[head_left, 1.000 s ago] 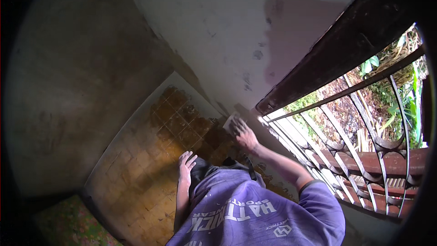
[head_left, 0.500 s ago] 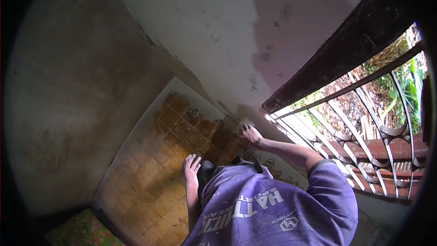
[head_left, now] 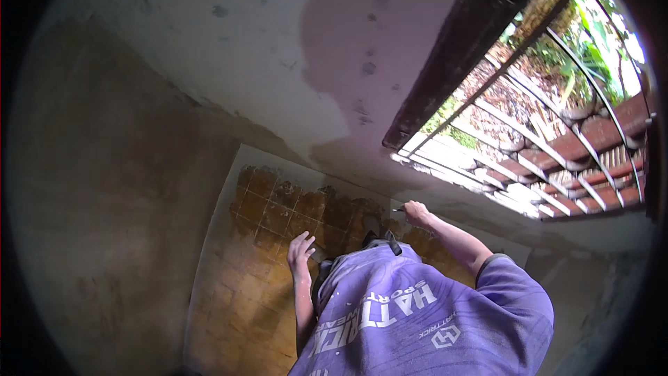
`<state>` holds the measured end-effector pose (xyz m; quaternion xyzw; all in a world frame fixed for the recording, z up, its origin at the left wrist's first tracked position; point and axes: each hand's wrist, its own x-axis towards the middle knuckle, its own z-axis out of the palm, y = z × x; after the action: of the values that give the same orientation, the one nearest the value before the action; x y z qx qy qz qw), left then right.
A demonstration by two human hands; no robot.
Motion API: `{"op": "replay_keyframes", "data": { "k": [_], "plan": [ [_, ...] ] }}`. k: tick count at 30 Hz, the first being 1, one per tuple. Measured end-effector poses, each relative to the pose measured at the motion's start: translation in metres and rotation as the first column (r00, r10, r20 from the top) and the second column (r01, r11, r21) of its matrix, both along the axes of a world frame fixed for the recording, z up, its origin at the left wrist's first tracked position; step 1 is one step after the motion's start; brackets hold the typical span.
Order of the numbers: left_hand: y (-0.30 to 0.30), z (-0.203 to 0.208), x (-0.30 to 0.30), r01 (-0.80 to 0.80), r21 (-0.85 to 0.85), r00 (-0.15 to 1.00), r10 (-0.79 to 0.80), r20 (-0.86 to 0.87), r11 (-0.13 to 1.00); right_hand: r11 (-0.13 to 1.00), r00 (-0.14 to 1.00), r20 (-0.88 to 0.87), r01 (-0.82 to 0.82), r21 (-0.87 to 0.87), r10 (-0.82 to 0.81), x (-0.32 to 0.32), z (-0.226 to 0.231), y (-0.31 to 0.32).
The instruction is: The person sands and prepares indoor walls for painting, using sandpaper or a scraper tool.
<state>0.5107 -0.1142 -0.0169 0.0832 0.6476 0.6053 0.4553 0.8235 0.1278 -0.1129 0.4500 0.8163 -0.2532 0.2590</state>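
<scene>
My right hand [head_left: 417, 214] is closed near the foot of the pale wall [head_left: 229, 63], just below the window. A small dark tool [head_left: 399, 209] pokes out from its fingers to the left; its kind is too small to tell. My left hand [head_left: 300, 254] hovers over the tiled floor [head_left: 275, 217], fingers spread and slightly bent, with nothing in them. The tiles are brown-yellow, darker along the wall, with a pale grey band at their edge.
On the right, a barred window [head_left: 515, 132] with a dark wooden frame [head_left: 466, 49] lets in bright light, with plants outside. A brownish wall [head_left: 104, 202] rises on the left. My head's shadow falls on the pale wall.
My right hand has moved to the right along the foot of the wall. The left hand stays over the tiles, its fingers more bent. The view has turned, bringing the window further in.
</scene>
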Motion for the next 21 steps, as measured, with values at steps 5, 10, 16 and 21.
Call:
{"op": "replay_keyframes", "data": {
  "k": [5, 10, 16, 21],
  "plan": [
    [0.027, -0.006, 0.013, 0.379, 0.116, 0.92, -0.361, -0.151, 0.918, 0.953, 0.781, -0.55, 0.285, -0.107, -0.295, -0.042, 0.028, -0.049],
    [0.044, -0.008, 0.037, 0.561, 0.189, 0.827, -0.554, -0.095, 0.806, 0.46, -0.008, -0.47, 0.192, -0.867, -0.883, -0.081, 0.136, -0.096],
    [0.05, -0.019, 0.064, 0.701, 0.275, 0.699, -0.711, -0.083, 0.657, 0.548, 0.005, -0.566, 0.256, -0.796, -0.825, -0.058, 0.126, -0.152],
    [0.041, -0.003, 0.086, 0.731, 0.045, 0.673, -0.71, -0.206, 0.68, 0.613, 0.017, -0.681, 0.452, -0.648, -0.733, -0.039, 0.116, -0.181]
  ]
}}
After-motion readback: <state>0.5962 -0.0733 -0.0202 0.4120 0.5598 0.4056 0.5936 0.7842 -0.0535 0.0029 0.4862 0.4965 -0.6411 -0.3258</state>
